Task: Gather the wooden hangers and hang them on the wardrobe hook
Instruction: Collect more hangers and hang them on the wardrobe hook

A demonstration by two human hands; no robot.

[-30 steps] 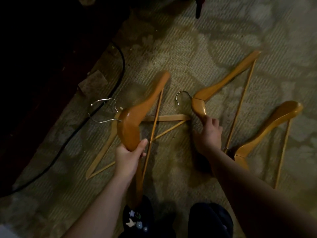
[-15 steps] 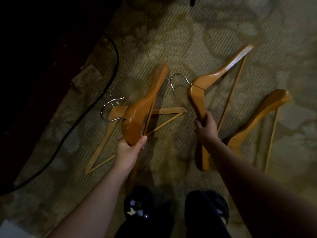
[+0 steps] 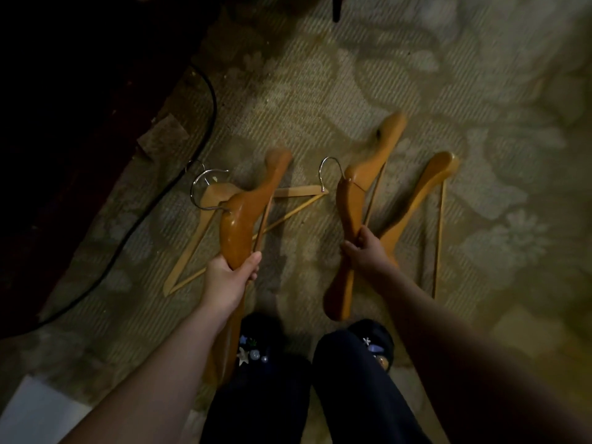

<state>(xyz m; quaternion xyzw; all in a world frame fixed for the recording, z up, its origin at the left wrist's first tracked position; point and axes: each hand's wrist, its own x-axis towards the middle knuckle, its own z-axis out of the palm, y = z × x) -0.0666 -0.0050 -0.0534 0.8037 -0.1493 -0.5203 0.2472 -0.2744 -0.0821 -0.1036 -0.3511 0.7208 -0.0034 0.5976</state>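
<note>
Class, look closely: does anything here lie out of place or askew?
A pale slim wooden hanger and a thick amber wooden hanger lie askew on the patterned carpet, not hung. A black cable trails across it.

Dim light, patterned beige carpet, dark furniture at left, black cable across floor

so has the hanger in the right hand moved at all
Yes: the right hand has raised the held hanger off the carpet, swinging its far arm leftward, now nearly parallel to the floor hanger on the right.
</note>
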